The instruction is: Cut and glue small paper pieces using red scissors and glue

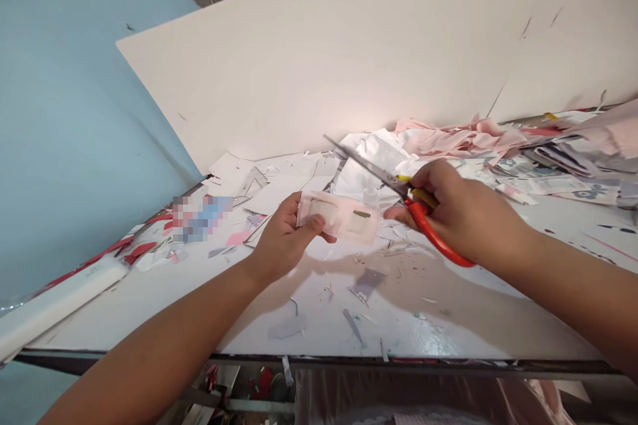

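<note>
now left hand (282, 239) pinches flat pink rectangular packet (339, 216); right hand (456, 209) grips red-handled steel scissors (399, 202), blades shut.

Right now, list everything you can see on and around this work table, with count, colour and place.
label strip: one, pale pink, held above the table's middle
scissors: one, orange handles, steel blades, right of the strip
paper scraps: many, white, along the back
pink fabric: a heap, back right
printed sheets: several, grey-white, far right
table: one, white
board: one, cream, leaning behind
roll: one, white, left edge
left hand: pinches the strip
right hand: grips the scissors
</note>
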Demonstrator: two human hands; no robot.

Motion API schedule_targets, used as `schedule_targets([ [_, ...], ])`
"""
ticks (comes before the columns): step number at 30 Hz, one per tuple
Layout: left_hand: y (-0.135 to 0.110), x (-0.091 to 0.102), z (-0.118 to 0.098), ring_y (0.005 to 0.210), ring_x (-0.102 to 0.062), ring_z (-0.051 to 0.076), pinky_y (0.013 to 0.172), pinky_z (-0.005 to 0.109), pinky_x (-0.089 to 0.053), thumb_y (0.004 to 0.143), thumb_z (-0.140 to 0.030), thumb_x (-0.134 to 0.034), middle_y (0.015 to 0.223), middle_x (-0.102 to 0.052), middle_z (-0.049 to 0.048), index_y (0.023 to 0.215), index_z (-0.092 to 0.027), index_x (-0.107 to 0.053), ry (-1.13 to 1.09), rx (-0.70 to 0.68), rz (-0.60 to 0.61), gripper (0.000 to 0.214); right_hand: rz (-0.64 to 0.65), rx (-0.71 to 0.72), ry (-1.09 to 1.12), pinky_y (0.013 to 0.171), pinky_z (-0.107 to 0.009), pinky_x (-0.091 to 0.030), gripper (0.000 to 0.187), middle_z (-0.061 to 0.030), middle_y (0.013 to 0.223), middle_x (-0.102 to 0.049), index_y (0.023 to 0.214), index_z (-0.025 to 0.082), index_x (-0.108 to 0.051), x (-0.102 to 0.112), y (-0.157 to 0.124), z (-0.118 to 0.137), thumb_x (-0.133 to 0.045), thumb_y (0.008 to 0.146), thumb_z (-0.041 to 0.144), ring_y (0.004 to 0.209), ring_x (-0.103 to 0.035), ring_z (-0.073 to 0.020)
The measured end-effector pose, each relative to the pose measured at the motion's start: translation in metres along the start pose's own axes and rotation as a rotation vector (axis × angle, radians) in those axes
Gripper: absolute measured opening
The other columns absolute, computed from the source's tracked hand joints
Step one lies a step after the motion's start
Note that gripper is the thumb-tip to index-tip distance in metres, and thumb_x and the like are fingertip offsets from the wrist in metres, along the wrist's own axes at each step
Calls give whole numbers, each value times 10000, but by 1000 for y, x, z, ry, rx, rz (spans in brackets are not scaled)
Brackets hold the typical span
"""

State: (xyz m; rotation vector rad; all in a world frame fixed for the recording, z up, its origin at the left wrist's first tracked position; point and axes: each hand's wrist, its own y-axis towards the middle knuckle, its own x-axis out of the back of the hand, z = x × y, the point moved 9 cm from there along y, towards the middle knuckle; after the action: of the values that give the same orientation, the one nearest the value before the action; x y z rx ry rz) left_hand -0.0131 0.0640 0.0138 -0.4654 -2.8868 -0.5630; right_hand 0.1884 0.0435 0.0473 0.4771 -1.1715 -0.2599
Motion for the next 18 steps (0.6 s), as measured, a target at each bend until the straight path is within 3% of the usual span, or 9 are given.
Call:
schedule_targets([
  [4,1,0,3,791,-640,163,758,334,-475,789,-310,-550,871,-647,4,919,-214,-517,-45,6,12,166,-177,-105,119,464,-273,-366,488,22,621,-552,915,252,-315,26,7,-22,-558,659,588,534,-542,-180],
  [6,2,3,8,835,-630,168,786,340,-458,780,-312,-559,872,-642,-3,901,-215,-517,-58,24,-8,161,-194,-156,147,468,-269,-371,542,26,645,-563,1018,250,-288,30,12,-36,-567,671,558,531,-543,-167],
  [10,2,17,16,839,-591,164,746,328,-459,730,-347,-604,887,-630,10,937,-208,-541,-30,62,-142,257,-55,-251,40,459,-263,-344,560,-5,653,-585,1108,207,-272,16,21,-59,-553,705,475,479,-526,-153],
  [15,2,16,12,720,-558,123,663,288,-467,727,-373,-601,814,-615,8,936,-193,-541,-28,66,-159,282,191,-143,-141,467,-291,-305,391,-105,615,-580,1053,127,-407,-20,17,-61,-295,840,435,473,-514,-167],
  [18,1,16,7,677,-541,106,645,267,-463,730,-364,-604,772,-601,-4,905,-190,-541,-16,45,-165,254,119,-21,-70,440,-285,-255,305,-81,542,-549,928,147,-502,-26,16,-55,-379,800,394,411,-456,-145],
])
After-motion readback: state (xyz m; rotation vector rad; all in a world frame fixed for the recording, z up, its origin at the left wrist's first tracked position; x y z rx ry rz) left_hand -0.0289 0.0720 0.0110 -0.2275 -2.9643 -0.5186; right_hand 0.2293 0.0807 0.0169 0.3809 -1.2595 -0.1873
